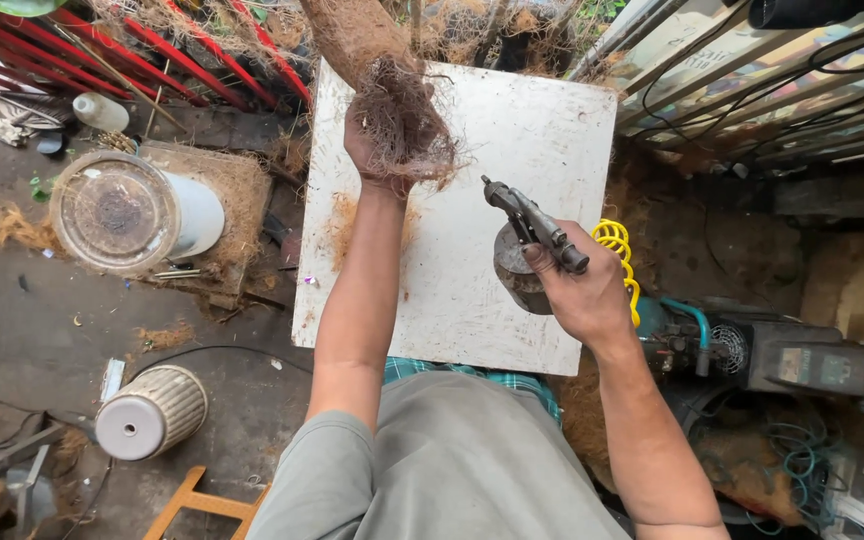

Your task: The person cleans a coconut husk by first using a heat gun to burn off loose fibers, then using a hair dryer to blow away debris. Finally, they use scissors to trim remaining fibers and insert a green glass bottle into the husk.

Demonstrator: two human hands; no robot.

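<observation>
Nearest, person: grey shirt and a strip of green checked cloth at the bottom edge, both bare arms reaching forward over the white board (512, 130).
Right hand (582, 290): grip clenched around the handle of a dark metal spray gun (532, 225), its nozzle pointing up and to the left toward the fibre bundle.
Spray gun cup (514, 270): round metal pot hanging under the gun, just above the board.
Yellow hose (615, 245): coiled, just behind the right hand, running down toward the machine.
Machine (782, 360): dark compressor on the floor to the right, with a teal tube (692, 318) and tangled cords beside it.
White board: square, scratched and stained, lying flat as a table under both hands, with brown fibre dust near its left side.
Left hand (372, 150): grip closed on a brown fibre bundle (402, 120), held up over the far part of the board; loose strands hang from its lower end.
Left floor: a ribbed white pot (152, 412) on its side, a wooden frame (197, 505) near the bottom edge.
Farther left: a white bucket (137, 215) tipped over on a fibre mat (242, 190).
Far edge: red bars (152, 50) and more loose brown fibre.
</observation>
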